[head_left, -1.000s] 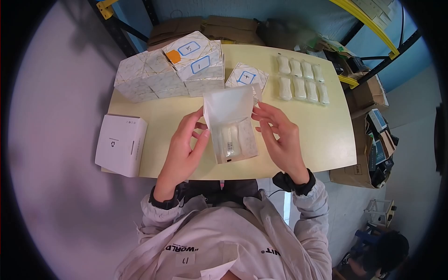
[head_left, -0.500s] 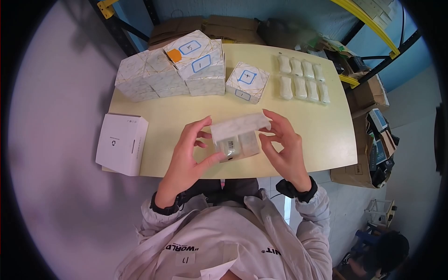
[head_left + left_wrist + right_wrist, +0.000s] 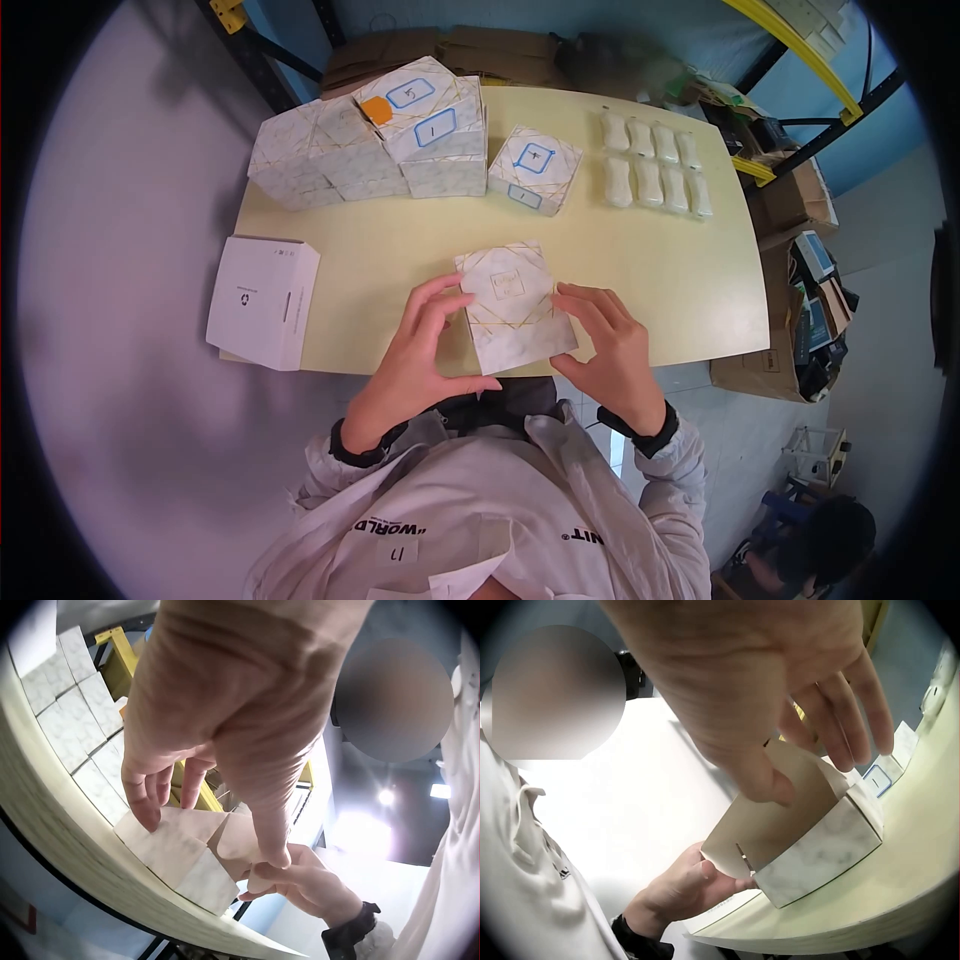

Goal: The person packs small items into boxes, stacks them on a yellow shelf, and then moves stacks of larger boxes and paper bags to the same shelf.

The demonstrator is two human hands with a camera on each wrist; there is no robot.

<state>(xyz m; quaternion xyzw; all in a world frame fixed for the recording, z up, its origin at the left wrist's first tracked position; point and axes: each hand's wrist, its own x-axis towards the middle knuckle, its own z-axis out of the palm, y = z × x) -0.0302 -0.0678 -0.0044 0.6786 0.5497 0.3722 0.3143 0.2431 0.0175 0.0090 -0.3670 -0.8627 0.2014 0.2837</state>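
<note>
A white marbled gift box (image 3: 515, 315) with gold lines lies near the table's front edge, its lid lowered over it in the head view. My left hand (image 3: 405, 355) has loosely bent fingers at the lid's left edge and the thumb stretched along its front edge. At the right edge are the fingers of my right hand (image 3: 615, 355), its thumb near the front corner. From the right wrist, the lid's plain inner side (image 3: 791, 814) shows still tilted above the box wall (image 3: 821, 859). The wrapped contents are hidden under the lid.
Stacked marbled boxes (image 3: 365, 165) stand at the back left, with a smaller box marked 4 (image 3: 535, 165) beside them. Several wrapped white pieces (image 3: 655, 165) lie in two rows at the back right. A white carton (image 3: 260, 305) sits at the left edge.
The lid has swung from upright toward me and down, covering the wrapped contents. Both hands have come nearer my body, along the box's sides.
</note>
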